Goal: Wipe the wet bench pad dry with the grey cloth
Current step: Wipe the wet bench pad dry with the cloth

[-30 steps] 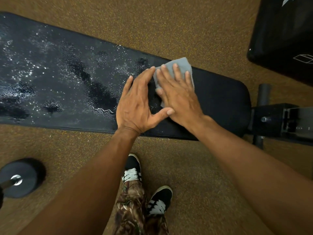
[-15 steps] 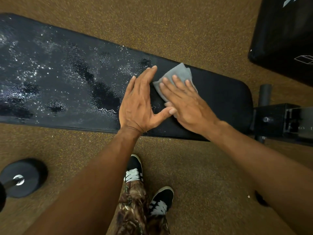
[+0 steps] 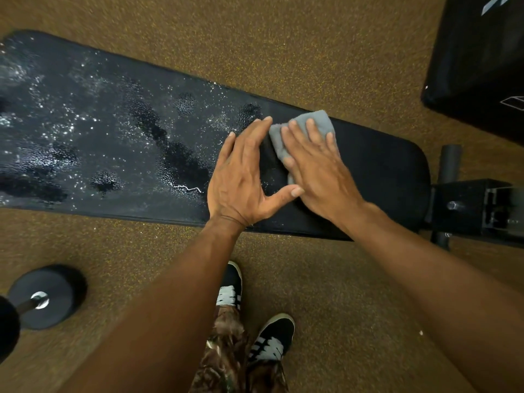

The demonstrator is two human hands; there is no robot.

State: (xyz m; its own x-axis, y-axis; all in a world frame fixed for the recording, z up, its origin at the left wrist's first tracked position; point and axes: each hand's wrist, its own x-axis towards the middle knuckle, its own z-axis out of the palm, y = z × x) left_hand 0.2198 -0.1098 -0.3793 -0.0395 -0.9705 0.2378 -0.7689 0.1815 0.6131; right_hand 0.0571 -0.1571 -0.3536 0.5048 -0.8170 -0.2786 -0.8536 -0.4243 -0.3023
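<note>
- Pressing grey cloth [image 3: 313, 123] flat on bench pad [image 3: 382, 165]: right hand [image 3: 320, 168], fingers straight.
- Resting alongside: left hand [image 3: 241, 177], flat, empty.
- Lying leftward along pad's length: wet droplets [image 3: 85, 123].

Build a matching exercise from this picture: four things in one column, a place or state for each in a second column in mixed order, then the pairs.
Things
1. grey cloth
2. left hand
3. dumbbell
4. bench pad

Places or states
A. on the speckled floor, at the lower left of the view
B. black, with water droplets over its left part
C. pressed flat under the right hand
D. flat on the pad just left of the cloth, fingers straight

Pairs: 1-C, 2-D, 3-A, 4-B
</note>
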